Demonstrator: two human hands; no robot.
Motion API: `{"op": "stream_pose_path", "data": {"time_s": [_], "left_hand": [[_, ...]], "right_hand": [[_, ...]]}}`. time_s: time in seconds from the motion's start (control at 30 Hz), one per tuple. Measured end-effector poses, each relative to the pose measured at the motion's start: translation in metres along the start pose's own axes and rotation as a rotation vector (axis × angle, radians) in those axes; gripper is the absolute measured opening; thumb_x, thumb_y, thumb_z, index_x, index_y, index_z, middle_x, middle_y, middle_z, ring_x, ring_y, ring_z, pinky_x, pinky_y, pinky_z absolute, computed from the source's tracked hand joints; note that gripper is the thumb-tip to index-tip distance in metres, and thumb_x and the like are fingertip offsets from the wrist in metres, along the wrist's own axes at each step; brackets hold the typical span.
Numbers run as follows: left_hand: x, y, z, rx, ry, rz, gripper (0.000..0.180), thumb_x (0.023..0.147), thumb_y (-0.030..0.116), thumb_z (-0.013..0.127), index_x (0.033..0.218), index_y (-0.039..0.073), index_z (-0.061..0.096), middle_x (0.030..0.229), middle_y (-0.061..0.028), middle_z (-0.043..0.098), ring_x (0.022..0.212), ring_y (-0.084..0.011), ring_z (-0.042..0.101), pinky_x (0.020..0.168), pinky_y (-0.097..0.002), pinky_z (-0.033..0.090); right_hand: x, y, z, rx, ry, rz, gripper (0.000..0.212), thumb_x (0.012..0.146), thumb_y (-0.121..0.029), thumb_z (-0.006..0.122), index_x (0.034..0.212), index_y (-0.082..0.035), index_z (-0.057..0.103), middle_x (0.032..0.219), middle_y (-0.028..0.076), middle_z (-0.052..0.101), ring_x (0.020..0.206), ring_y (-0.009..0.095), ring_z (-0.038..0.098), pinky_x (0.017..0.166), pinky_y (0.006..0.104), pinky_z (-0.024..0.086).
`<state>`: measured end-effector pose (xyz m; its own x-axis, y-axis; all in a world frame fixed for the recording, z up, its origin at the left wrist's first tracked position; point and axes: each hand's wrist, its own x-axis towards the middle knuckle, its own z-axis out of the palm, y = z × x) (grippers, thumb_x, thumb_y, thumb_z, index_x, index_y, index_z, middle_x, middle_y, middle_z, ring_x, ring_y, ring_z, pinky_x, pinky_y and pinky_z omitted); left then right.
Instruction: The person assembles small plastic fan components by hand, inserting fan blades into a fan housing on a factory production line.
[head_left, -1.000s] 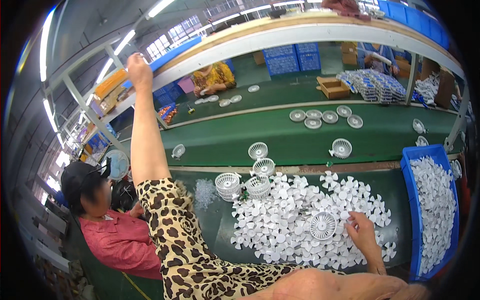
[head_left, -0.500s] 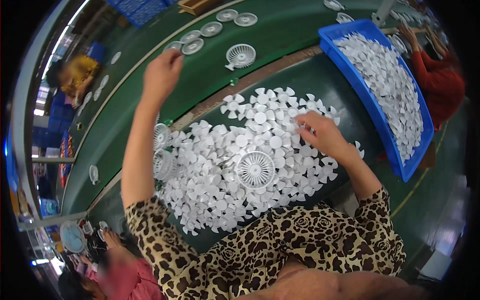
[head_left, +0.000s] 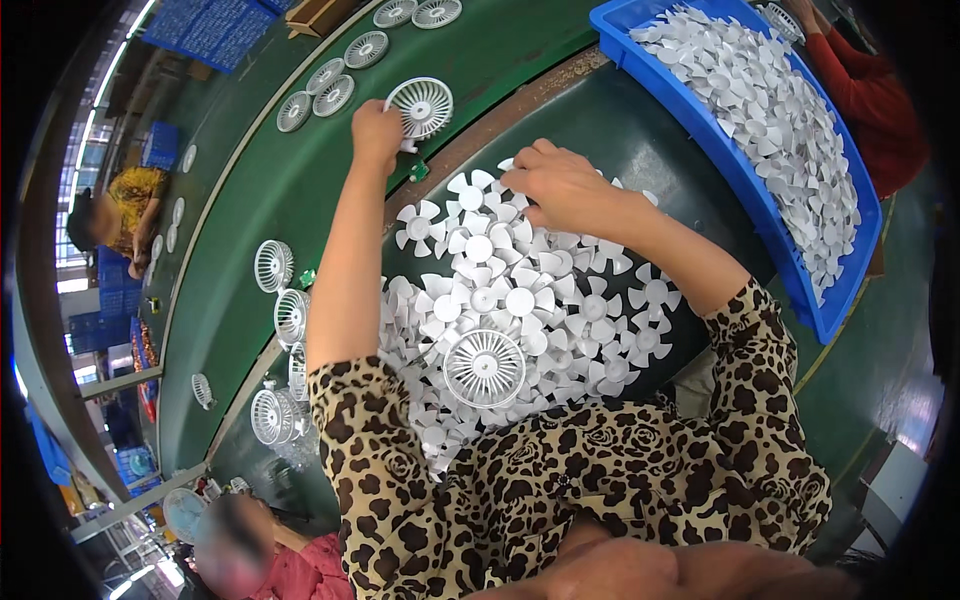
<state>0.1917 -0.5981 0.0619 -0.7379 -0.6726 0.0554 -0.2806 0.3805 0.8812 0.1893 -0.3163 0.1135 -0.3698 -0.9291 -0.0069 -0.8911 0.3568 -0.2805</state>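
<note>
My left hand grips the edge of a round white fan housing over the green conveyor belt. Bent over the far edge of a pile of white fan blades, my right hand has its fingers closed around a blade; the hand hides most of it. A round white fan grille lies on top of the pile, close to my body. Just below the held housing, a small green circuit board rests near the belt's edge.
A long blue tray full of fan blades stands on the right. Several grilles lie on the belt; more housings stand left of my forearm. Co-workers sit at far left, lower left and upper right.
My left hand has moved right and taken hold of the fan housing on the belt. My right hand has shifted left across the pile and closed its fingers. The view has shifted too.
</note>
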Motion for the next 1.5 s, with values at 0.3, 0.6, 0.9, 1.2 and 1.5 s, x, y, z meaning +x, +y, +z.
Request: {"op": "stream_pose_path", "data": {"time_s": [0.3,0.6,0.9,1.2,1.5], "left_hand": [[-0.102,0.025,-0.113,-0.78,-0.157,-0.332,0.025,0.093,0.019,0.054,0.105,-0.003,0.056,0.096,-0.0113,0.064,0.08,-0.0193,0.062,0.065,-0.0345,0.051],[-0.158,0.038,-0.115,-0.931,-0.308,-0.265,0.025,0.088,0.018,0.061,0.102,-0.002,0.057,0.096,-0.0123,0.065,0.083,-0.0204,0.066,0.071,-0.0362,0.058],[-0.167,0.042,-0.092,-0.998,-0.259,-0.313,0.02,0.088,0.013,0.059,0.101,-0.001,0.056,0.091,-0.0092,0.065,0.076,-0.0163,0.066,0.066,-0.0312,0.057],[-0.18,0.047,-0.087,-0.972,-0.313,-0.311,0.035,0.095,0.03,0.049,0.109,-0.002,0.055,0.1,-0.0132,0.065,0.086,-0.0207,0.066,0.074,-0.0344,0.058],[-0.2,0.065,-0.08,-0.92,-0.301,-0.304,0.038,0.094,0.038,0.049,0.106,0.003,0.057,0.097,-0.0076,0.065,0.084,-0.0142,0.065,0.069,-0.0294,0.057]], "right_hand": [[-0.011,0.07,-0.013,0.857,0.285,0.442,0.021,0.083,-0.011,0.053,0.096,0.001,0.063,0.079,0.008,0.064,0.07,0.015,0.062,0.058,0.0284,0.049],[-0.012,0.045,-0.01,0.006,0.219,0.217,0.028,0.072,-0.01,0.062,0.1,-0.005,0.062,0.1,0.02,0.057,0.092,0.037,0.059,0.078,0.0453,0.047],[-0.001,0.045,-0.004,0.004,0.179,0.248,0.04,0.075,-0.005,0.064,0.114,-0.002,0.055,0.104,0.02,0.055,0.097,0.037,0.057,0.084,0.0422,0.046],[-0.003,0.052,-0.01,-0.114,0.132,0.202,0.038,0.075,-0.008,0.062,0.112,-0.007,0.058,0.098,0.018,0.058,0.091,0.035,0.06,0.078,0.0421,0.048],[-0.017,-0.077,-0.036,0.22,0.635,-0.197,0.032,0.074,-0.016,0.069,0.103,-0.007,0.06,0.085,0.008,0.056,0.07,0.025,0.059,0.06,0.0346,0.048]]}}
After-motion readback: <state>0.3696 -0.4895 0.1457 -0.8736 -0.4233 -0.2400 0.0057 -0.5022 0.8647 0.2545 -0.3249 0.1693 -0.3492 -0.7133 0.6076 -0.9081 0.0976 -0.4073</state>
